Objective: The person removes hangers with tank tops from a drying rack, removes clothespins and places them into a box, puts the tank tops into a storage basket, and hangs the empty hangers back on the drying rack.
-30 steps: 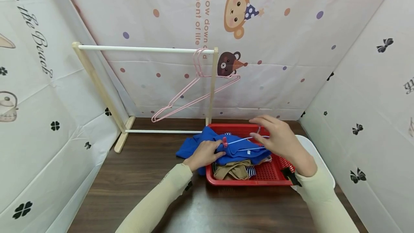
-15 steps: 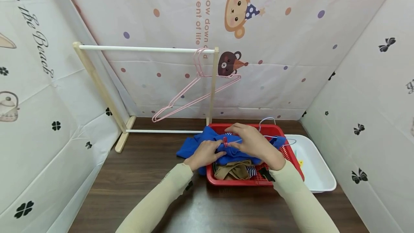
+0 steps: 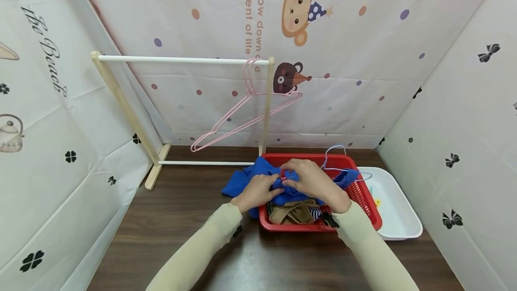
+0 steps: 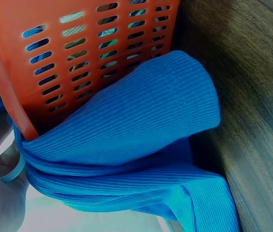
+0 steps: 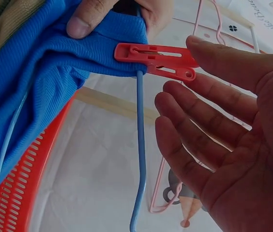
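Note:
A blue ribbed garment lies over the left part of the red basket, part of it hanging outside. Through it runs a light blue wire hanger, its hook standing up at the basket's back. My left hand grips the garment's edge, with the thumb showing on the cloth in the right wrist view. Beside it, my right hand pinches the handle end of a red clothespin between thumb and index finger. The clothespin's other end sits on the cloth at the hanger wire.
Brown cloth and a striped piece lie in the basket. A white tray with small coloured items stands at its right. Behind stands a rack with pink hangers at its right end. Patterned sheets surround the wooden table.
My right hand has moved left from the hanger to the clothespin and now pinches it. The hanger's hook and right end have come into view. My left hand stays in place.

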Motion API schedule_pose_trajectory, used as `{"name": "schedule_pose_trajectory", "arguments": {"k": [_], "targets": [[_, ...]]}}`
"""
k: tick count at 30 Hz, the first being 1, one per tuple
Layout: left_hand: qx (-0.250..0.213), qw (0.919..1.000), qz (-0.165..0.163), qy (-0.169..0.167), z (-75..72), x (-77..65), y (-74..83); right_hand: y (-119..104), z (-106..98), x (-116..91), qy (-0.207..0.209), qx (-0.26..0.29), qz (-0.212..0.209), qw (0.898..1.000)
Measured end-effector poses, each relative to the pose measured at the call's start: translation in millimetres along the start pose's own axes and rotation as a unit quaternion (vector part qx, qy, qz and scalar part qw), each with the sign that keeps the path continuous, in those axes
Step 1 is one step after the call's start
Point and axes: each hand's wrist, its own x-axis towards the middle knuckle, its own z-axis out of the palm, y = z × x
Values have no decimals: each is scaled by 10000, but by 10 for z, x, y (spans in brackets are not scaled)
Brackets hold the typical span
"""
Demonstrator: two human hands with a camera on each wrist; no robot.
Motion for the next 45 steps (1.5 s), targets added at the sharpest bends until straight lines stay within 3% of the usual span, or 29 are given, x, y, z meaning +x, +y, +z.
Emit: {"name": "schedule_pose_trajectory", "arguments": {"k": [6, 19, 28, 36, 45], "targets": [[-47, 10000, -44, -48, -19, -5, 5, 5, 38, 18, 141, 99, -98, 9998], [-6, 10000, 46, 2, -7, -12, 2, 24, 77, 32, 931, 139, -753, 9927], [91, 9999, 45, 45, -3, -9, 6, -19, -16, -16, 1619, 176, -548, 9851], [114, 9999, 74, 37, 6, -8, 10, -40, -243, -142, 2030, 13, -41, 9792], [147, 9999, 21, 57, 16, -26, 20, 73, -553, -480, 2960, -187, 56, 9550]]}}
